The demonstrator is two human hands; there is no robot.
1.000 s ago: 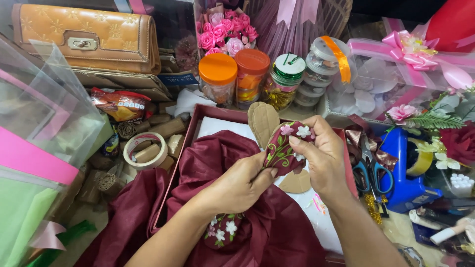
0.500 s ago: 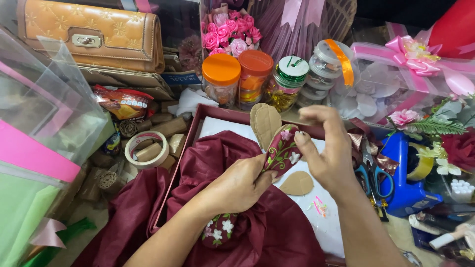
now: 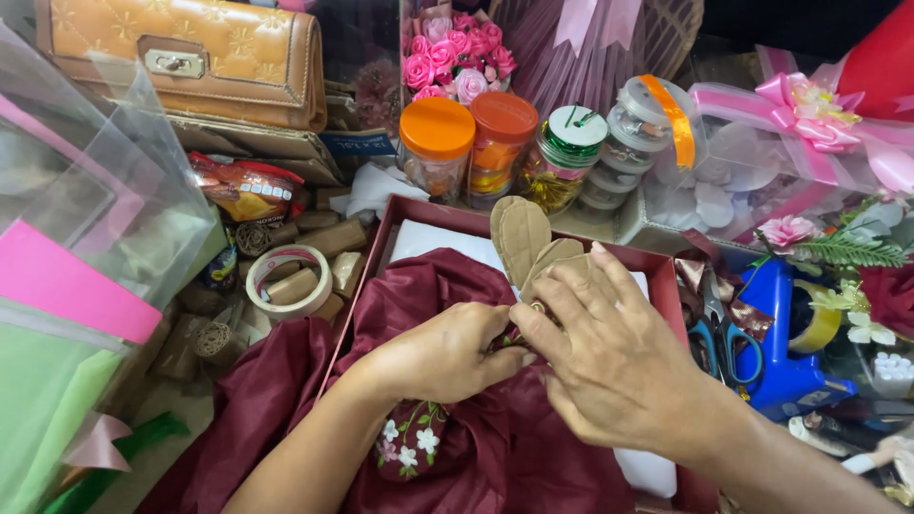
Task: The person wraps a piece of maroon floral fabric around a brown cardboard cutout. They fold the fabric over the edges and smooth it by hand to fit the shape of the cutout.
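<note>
Meeting over the maroon cloth (image 3: pixel 286 400) inside the red box (image 3: pixel 419 214), both hands pinch something small: left hand (image 3: pixel 447 352), right hand (image 3: pixel 609 366). Tan soles (image 3: pixel 524 238) stand just behind; scissors (image 3: pixel 724 333) lie right of the box.

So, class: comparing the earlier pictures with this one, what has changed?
The right hand has come down flat over the embroidered piece, now hidden, meeting the left hand; the tan leaf shapes now sit bunched above the fingers. The maroon cloth, red box and jars stayed put.
</note>
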